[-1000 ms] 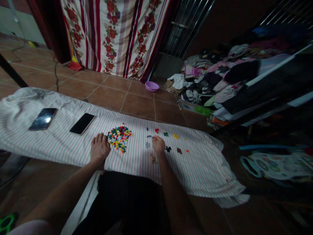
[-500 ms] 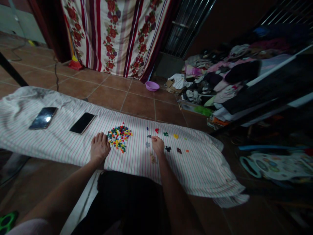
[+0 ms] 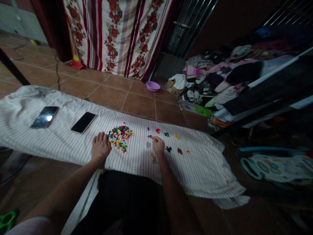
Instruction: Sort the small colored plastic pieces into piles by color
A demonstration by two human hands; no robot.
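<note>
My left hand [image 3: 101, 145] rests palm down on the striped cloth [image 3: 137, 166], fingers stretched out. Its fingertips lie at the left edge of a mixed pile of small coloured bead-like pieces [image 3: 121, 137]. My right hand [image 3: 158, 145] is closed, its index finger and thumb at a few dark grey pieces [image 3: 149, 136]; whether a piece is pinched there is too small to see. Around it lie small one-colour groups: light grey [image 3: 148, 144], beige [image 3: 153, 159], red [image 3: 157, 131], green [image 3: 166, 134], yellow [image 3: 176, 136], black [image 3: 168, 149] and brown pieces [image 3: 180, 151].
Two phones, a dark one [image 3: 45, 117] and one with a black screen [image 3: 83, 122], lie on the cloth to the left. A purple basin [image 3: 153, 86] stands on the tiled floor beyond. Clothes [image 3: 220, 75] are heaped at the right, behind a dark bar.
My right hand stays beside the dark grey pieces, its index finger now reaching out a little more. The left hand keeps its place; the whole view has shifted slightly.
</note>
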